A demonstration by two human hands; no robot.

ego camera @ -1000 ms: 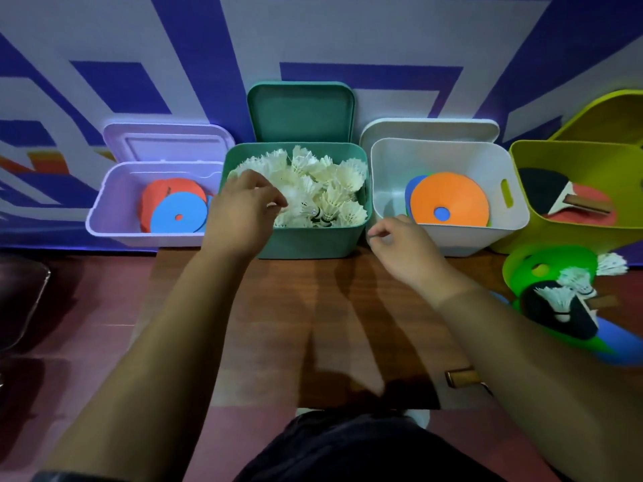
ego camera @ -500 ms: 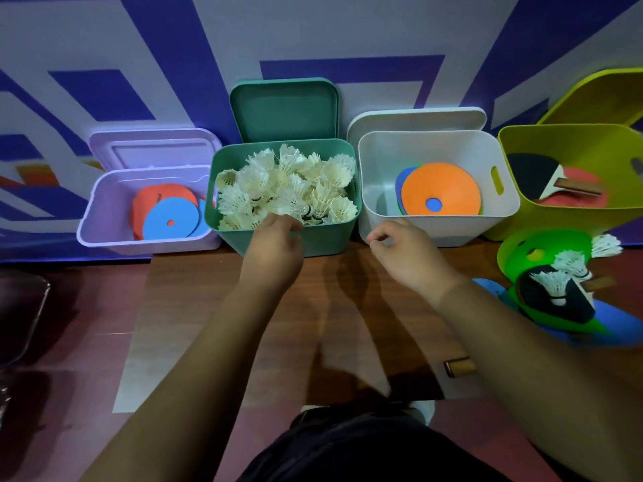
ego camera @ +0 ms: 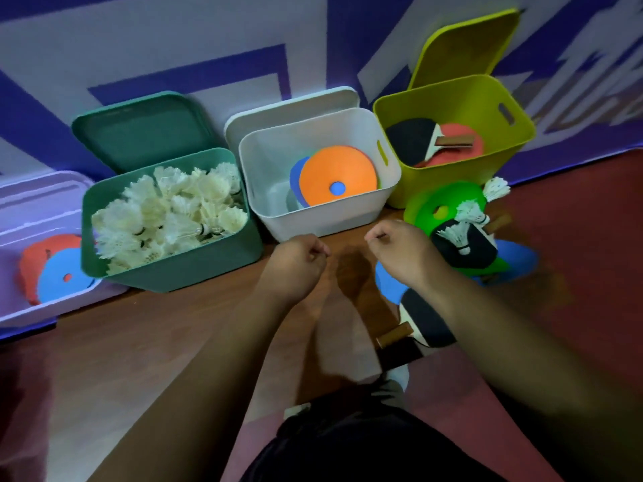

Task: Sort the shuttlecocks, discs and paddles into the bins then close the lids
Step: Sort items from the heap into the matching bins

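Note:
My left hand (ego camera: 295, 264) and my right hand (ego camera: 400, 252) hover over the floor in front of the white bin (ego camera: 313, 226), both with fingers curled and nothing in them. The green bin (ego camera: 167, 273) is heaped with white shuttlecocks (ego camera: 174, 210). An orange disc (ego camera: 337, 179) lies in the white bin. Paddles (ego camera: 417, 140) lie in the yellow-green bin (ego camera: 452, 92). Right of my right hand is a loose pile: a green disc (ego camera: 449, 198), a black paddle (ego camera: 469, 250), three shuttlecocks (ego camera: 471, 212) and a blue disc (ego camera: 386, 280). Another paddle (ego camera: 424, 318) lies under my right forearm.
A lilac bin (ego camera: 21, 307) at the far left holds a red disc and a blue disc (ego camera: 62, 276). All bin lids stand open against the patterned wall, among them the green lid (ego camera: 146, 130) and the yellow-green lid (ego camera: 462, 46). My dark-clothed knee (ego camera: 348, 436) is at the bottom.
My left hand has left the shuttlecock bin and drawn back to the right, beside my right hand. The view has swung right and tilted.

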